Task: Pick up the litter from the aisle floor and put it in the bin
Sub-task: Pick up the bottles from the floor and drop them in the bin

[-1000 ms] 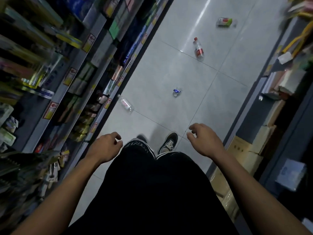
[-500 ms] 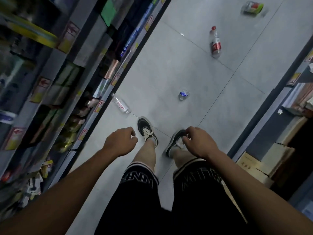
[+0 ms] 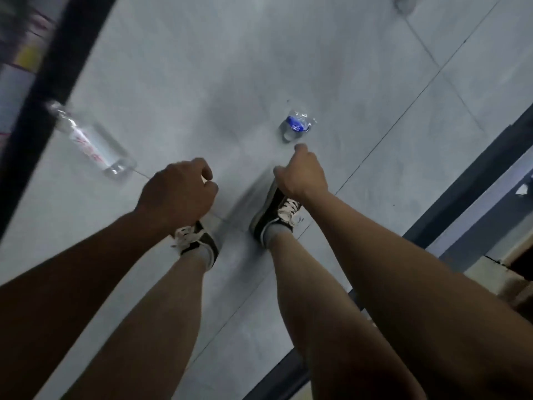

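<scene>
A crushed clear bottle with a blue label (image 3: 297,127) lies on the grey tiled floor (image 3: 202,82) just ahead of my feet. My right hand (image 3: 300,173) hangs a short way below it, fingers loosely curled, holding nothing and not touching it. A longer clear bottle with a red-lettered label (image 3: 92,142) lies on its side at the left, next to the dark shelf base. My left hand (image 3: 178,192) hovers loosely curled and empty, right of that bottle. No bin is in view.
A dark shelf base (image 3: 54,82) runs along the left edge of the aisle. Another shelf base and cardboard boxes (image 3: 490,272) line the right side. My two black sneakers (image 3: 274,215) stand on the tiles under my hands. A blurred object (image 3: 403,2) lies at the top.
I have stepped forward and bent lower. The blue-labelled bottle is now much closer, just above my right hand. The far red-capped bottle and green can have left the view.
</scene>
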The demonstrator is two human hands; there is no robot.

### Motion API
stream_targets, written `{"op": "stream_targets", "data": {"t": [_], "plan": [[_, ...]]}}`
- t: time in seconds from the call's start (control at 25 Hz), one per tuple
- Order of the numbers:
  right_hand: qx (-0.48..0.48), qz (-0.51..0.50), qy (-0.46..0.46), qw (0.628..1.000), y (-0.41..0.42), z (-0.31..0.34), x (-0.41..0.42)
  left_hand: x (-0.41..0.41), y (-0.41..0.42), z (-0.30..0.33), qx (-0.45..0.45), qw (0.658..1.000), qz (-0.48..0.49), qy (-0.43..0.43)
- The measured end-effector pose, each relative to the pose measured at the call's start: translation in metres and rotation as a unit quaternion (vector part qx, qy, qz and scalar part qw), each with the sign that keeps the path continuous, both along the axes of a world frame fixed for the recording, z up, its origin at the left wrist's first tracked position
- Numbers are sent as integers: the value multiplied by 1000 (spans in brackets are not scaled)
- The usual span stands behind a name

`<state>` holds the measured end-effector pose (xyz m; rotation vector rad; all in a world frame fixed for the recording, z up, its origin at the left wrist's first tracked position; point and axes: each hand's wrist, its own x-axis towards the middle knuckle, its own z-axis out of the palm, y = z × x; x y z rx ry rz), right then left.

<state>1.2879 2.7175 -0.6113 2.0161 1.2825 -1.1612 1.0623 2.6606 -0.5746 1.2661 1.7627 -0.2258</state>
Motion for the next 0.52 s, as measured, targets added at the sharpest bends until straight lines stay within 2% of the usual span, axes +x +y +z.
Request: {"op": "stream_targets", "data": {"t": [0.2,0.36,0.44,0.52], "plan": [[48,-55,-42,996,27,-129,2,19,7,-124,14,1000,15,-13],[112,-104,-105,983,47,-195,1,13,0,-180,11,999,36,-17],[175,-58,-103,978,42,-209,-7,2,-4,-191,17,999,34,-8],[217,8,-53,975,28,-211,-22,-14,-7,-194,24,999,33,4]]}}
